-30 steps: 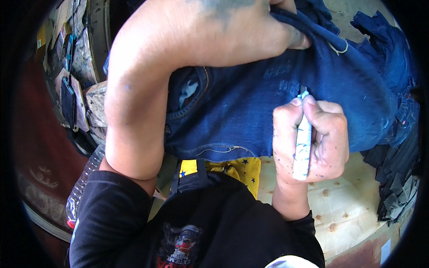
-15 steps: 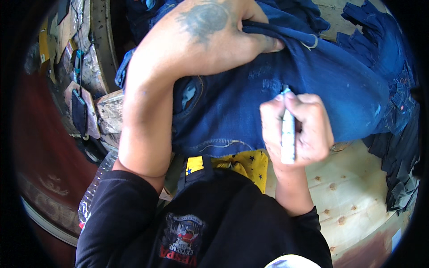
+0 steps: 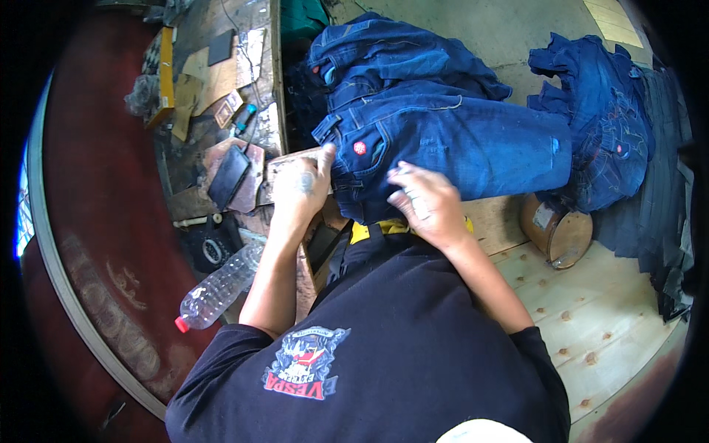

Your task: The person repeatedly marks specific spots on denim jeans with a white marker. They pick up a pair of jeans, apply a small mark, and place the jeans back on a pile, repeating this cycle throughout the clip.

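Observation:
A pair of blue jeans [image 3: 480,148] lies across a narrow wooden board, one leg stretching to the right with faded patches on it. A round red tag sits near the waistband. My left hand [image 3: 304,184] is closed at the waistband's left end, thumb upward beside the board's end; its fingertips are partly hidden. Over the near edge of the jeans, my right hand [image 3: 432,207] is raised with curled fingers. A short white stick [image 3: 420,207] shows between them, mostly covered by the hand.
A worn workbench [image 3: 244,81] on the left carries a dark phone-like slab [image 3: 229,176] and scraps. Beside my left forearm lies a clear plastic bottle [image 3: 221,288]. More denim [image 3: 609,125] hangs at right, near a round wooden drum [image 3: 557,230].
My right hand has lifted off the faded patch and moved left. My left hand has moved down to the waistband, and the jeans now lie flatter, with the leg extended.

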### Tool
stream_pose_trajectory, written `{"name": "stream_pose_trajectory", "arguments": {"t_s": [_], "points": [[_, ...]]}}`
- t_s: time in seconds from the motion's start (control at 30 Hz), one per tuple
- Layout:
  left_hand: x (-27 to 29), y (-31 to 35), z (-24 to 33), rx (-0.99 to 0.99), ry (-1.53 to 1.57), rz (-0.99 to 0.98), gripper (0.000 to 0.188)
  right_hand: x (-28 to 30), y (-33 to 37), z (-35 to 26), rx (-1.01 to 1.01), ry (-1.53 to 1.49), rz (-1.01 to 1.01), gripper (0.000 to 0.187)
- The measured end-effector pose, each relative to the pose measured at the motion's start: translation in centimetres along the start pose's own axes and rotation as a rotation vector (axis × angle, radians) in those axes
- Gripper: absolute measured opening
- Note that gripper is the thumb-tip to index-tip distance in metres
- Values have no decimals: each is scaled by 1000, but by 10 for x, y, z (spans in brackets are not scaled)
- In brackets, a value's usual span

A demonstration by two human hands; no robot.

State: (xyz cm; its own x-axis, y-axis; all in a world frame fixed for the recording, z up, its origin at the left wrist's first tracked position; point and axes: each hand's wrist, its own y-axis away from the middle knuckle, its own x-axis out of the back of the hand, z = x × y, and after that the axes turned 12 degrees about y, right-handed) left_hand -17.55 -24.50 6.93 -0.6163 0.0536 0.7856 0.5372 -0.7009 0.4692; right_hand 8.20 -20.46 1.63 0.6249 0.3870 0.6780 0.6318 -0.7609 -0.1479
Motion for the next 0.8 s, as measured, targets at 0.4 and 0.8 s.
{"name": "stream_pose_trajectory", "arguments": {"t_s": [0.4,0.8], "points": [[-39,27,7,47,1518,-494,35,43,15,-41,75,-557,-372,37],[-53,-4,60,49,1061,-838,35,86,53,-41,-266,-677,101,23]]}}
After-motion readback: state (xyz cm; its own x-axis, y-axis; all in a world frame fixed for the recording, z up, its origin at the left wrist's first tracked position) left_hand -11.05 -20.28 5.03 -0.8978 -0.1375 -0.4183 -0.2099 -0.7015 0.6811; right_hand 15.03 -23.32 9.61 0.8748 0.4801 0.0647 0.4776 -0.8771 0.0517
